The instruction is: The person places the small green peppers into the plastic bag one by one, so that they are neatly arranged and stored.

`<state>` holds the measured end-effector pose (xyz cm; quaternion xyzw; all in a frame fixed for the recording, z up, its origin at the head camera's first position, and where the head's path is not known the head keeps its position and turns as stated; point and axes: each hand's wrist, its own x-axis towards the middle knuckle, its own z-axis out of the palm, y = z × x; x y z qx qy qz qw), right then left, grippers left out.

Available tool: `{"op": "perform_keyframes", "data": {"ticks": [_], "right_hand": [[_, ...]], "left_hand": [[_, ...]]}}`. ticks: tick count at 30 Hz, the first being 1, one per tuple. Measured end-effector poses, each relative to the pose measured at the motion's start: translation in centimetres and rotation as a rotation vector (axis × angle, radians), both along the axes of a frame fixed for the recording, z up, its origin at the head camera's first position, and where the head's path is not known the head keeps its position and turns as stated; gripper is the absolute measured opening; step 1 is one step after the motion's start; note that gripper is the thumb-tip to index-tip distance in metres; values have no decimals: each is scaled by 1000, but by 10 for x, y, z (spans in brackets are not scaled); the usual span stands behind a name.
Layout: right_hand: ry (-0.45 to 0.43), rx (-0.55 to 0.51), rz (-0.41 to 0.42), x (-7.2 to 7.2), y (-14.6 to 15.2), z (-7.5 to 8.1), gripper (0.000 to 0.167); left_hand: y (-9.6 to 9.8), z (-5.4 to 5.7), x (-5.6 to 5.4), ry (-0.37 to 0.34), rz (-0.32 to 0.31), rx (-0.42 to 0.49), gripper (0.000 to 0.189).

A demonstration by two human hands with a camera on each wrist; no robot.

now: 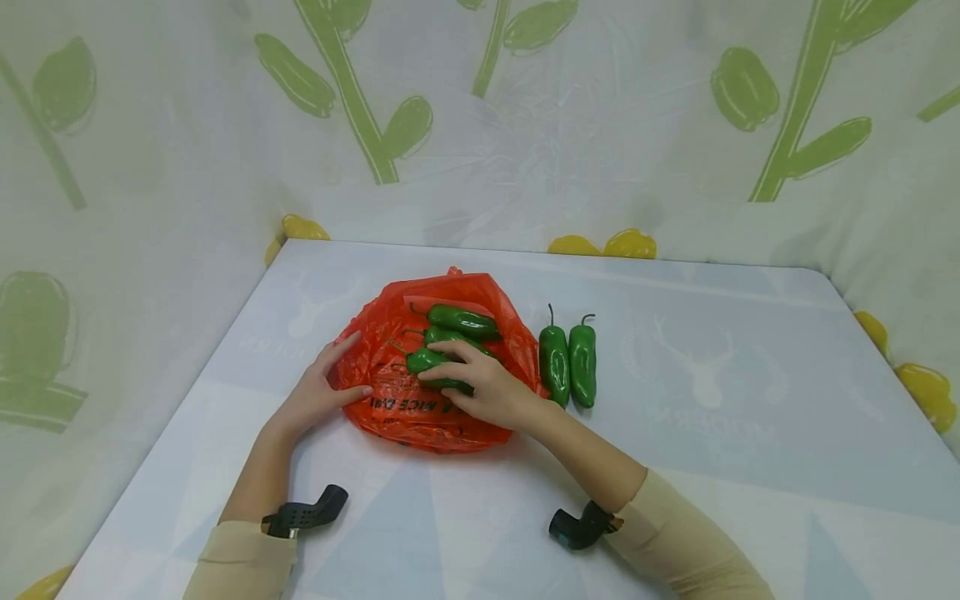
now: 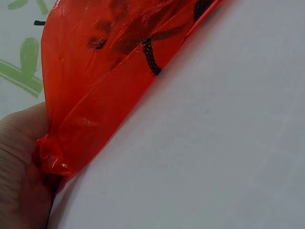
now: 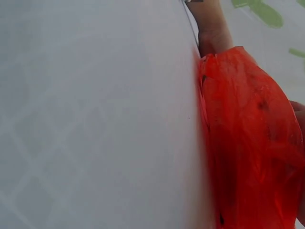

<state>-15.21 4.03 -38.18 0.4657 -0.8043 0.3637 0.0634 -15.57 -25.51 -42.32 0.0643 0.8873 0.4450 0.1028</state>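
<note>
A red plastic bag (image 1: 397, 421) with dark print lies on the table, its mouth spread wide. My left hand (image 1: 317, 392) holds the bag's left side, thumb over the rim; in the left wrist view the bag's edge bunches against the hand (image 2: 21, 157). Inside the bag are green peppers: one at the back (image 1: 461, 321), one in the middle (image 1: 442, 335) and one in front (image 1: 424, 360). My right hand (image 1: 487, 387) reaches over the bag's right rim, its fingers curled round the front pepper and partly covering it. In the right wrist view the bag (image 3: 252, 143) hides most of that hand.
Two more green peppers (image 1: 554, 362) stand side by side on the table just right of the bag, stems pointing away. The pale table (image 1: 720, 467) has faint deer and triangle prints. A leaf-patterned cloth (image 1: 555, 150) hangs behind its far edge.
</note>
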Motion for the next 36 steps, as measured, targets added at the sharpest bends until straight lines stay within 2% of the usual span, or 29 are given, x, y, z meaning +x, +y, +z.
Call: {"op": "perform_keyframes", "data": {"ticks": [4, 8, 21, 28, 36], "right_hand": [[-57, 85, 14, -2, -1, -5, 29], [-91, 104, 21, -1, -1, -8, 28], [-44, 248, 10, 4, -5, -11, 31], [-32, 235, 19, 6, -5, -10, 34], [-37, 159, 30, 7, -2, -7, 36]], "left_hand": [[0, 1, 0, -5, 1, -1, 87], [1, 2, 1, -6, 4, -1, 88], [0, 2, 1, -9, 4, -10, 87], [0, 3, 1, -11, 0, -3, 88], [0, 1, -1, -26, 3, 4, 89]]}}
